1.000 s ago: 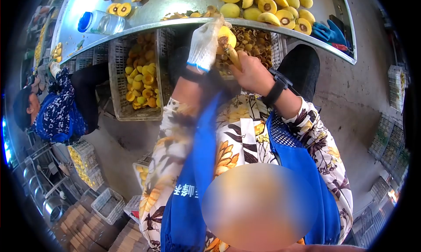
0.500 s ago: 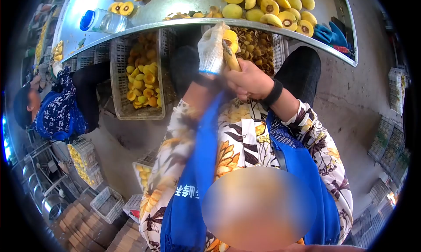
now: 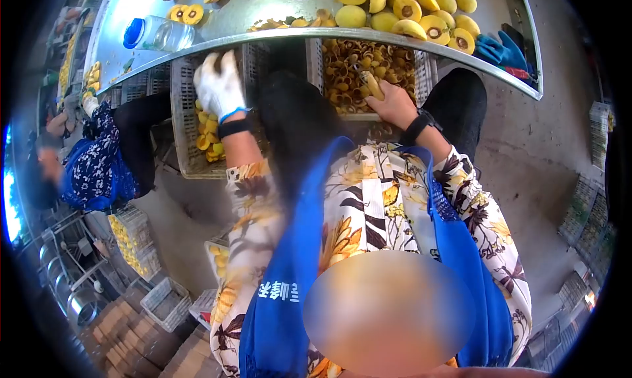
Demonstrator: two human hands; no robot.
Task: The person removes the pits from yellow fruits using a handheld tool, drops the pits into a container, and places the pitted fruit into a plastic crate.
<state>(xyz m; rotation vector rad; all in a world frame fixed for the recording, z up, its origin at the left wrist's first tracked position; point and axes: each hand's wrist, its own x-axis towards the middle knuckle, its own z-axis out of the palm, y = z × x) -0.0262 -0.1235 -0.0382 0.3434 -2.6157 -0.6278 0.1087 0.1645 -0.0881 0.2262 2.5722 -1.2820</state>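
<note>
My left hand [image 3: 220,87], in a white glove with a blue cuff edge, is over the left plastic crate [image 3: 185,155], its fingers apart and nothing visible in them. Below it lie yellow peach halves [image 3: 210,135]. My bare right hand [image 3: 395,106] grips a wooden-handled tool [image 3: 372,85], tilted up to the left; its metal tip is hard to make out. Beneath that tool is a second crate [image 3: 426,72], full of brownish scooped-out pieces [image 3: 349,68].
Ahead, a metal table [image 3: 220,35] bears whole and halved peaches [image 3: 407,8], a clear bottle with a blue cap [image 3: 161,34] and blue gloves [image 3: 499,50]. A co-worker [image 3: 99,157] sits at the left. Crates of fruit [image 3: 133,236] stand behind.
My hands were together, the left holding a peach half against the tool. Now the left has swung left over the crate without the half; the right has shifted slightly right, still holding the tool.
</note>
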